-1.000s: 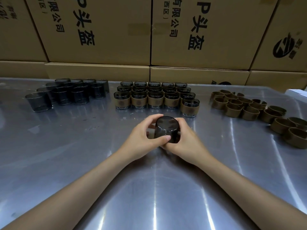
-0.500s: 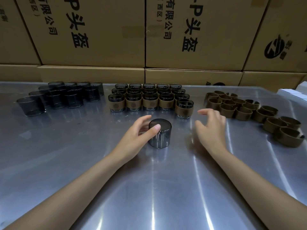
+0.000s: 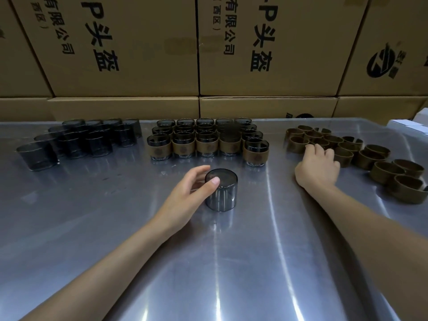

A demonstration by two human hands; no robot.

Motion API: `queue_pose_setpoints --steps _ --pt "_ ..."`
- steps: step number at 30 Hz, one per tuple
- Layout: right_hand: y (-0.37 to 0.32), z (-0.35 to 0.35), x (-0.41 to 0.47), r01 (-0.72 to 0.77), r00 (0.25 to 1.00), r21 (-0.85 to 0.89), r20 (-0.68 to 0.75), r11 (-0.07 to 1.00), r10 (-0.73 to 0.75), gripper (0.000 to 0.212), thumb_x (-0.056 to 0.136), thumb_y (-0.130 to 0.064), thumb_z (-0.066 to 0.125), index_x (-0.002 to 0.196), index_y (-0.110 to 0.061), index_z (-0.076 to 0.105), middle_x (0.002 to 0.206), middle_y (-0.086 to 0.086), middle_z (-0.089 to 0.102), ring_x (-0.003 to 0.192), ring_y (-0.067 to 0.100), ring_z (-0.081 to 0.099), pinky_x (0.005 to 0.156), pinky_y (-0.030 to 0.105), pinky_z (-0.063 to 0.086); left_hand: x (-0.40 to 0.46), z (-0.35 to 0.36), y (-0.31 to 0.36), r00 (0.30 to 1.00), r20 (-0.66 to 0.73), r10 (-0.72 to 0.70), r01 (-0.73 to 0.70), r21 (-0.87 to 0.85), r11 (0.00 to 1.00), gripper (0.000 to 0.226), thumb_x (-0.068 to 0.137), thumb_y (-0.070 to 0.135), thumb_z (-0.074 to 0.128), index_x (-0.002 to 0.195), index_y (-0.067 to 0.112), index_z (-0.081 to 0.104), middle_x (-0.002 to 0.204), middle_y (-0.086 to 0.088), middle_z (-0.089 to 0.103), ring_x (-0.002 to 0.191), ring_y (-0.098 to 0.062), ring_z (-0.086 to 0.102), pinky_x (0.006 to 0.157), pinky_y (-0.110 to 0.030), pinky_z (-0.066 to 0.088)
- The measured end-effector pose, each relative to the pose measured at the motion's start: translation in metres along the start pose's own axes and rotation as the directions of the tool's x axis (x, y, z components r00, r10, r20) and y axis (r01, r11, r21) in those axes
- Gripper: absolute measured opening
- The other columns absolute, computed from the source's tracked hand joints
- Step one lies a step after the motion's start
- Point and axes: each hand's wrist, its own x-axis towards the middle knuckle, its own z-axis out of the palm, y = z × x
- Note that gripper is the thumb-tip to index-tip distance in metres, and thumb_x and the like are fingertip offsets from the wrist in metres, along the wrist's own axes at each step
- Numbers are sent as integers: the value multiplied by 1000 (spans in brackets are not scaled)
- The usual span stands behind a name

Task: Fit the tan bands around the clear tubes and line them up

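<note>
Steel tabletop, scuffed and glaring, backs onto stacked printed cartons. Left hand grips an unbanded clear tube standing mid-table. Right hand, fingers curled, reaches into loose tan bands at right; whether it grasps one cannot be told. Banded tubes line up behind, bare tubes at left.

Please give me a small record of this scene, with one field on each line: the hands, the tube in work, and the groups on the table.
left hand: holds the smoky clear tube, thumb on its top
tube state: stands alone, no band yet
right hand: reaches into the loose tan bands
banded tubes: rows, centre back
bare tubes: group, back left
surface: metal table
</note>
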Motion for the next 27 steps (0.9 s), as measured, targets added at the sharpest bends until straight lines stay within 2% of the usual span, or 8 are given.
queue_pose_setpoints --steps 3,8,13,18,20,22,24,27 --pt "-1 1 2 -48 998 -45 -35 998 46 35 91 -9 51 126 -5 48 131 18 52 122 35 38 96 44 34 0 0 1 1000 0 -2 2 2 1000 60 72 57 52 127 35 47 123 25 53 111 20 47 90 -6 39" --pt "-2 -3 -7 80 987 -92 -130 993 -92 27 90 -4 52 117 -9 53 115 14 61 112 34 44 91 42 32 1 1 1 1000 -2 -7 7 2 1000 55 81 51 54 132 30 48 129 19 53 120 9 47 101 -18 38" --pt "-11 -18 -45 235 957 228 -225 945 -183 26 92 -11 57 118 -15 58 110 7 65 109 29 50 94 41 31 1 0 0 1000 4 -2 2 23 1000 46 90 42 56 133 30 47 130 18 52 118 12 46 95 -13 38" --pt "-43 -36 -106 336 925 551 -344 764 -159 17 89 -18 65 105 -21 60 89 -14 56 89 14 53 82 27 24 1 1 2 999 -1 34 -34 58 998 44 92 33 58 134 25 47 133 13 52 121 4 48 92 -9 40" --pt "-59 -43 -129 380 916 649 -365 660 -168 19 87 -17 69 102 -23 59 83 -18 54 81 10 52 81 30 30 -1 2 2 999 -4 54 -53 80 995 45 92 31 61 134 26 47 134 11 51 122 -1 48 93 -11 39" --pt "-72 -49 -145 439 895 702 -401 561 -198 19 85 -15 70 99 -22 59 79 -19 53 75 11 53 78 36 40 -4 2 2 992 -27 126 -121 154 981 48 90 32 66 134 26 47 133 11 47 123 0 45 95 -13 35" --pt "-79 -54 -152 491 870 702 -425 516 -249 17 85 -15 70 97 -21 60 78 -16 55 73 9 54 76 36 42 -7 3 5 964 -40 264 -246 254 935 53 85 39 68 132 24 49 128 11 46 123 2 43 98 -10 32" --pt "-79 -55 -152 537 843 698 -421 474 -336 11 84 -14 72 88 -17 62 77 -10 59 73 8 54 73 38 47 -11 5 10 881 52 471 -450 403 797 51 77 36 64 124 17 55 121 6 51 118 -6 47 99 -14 33"
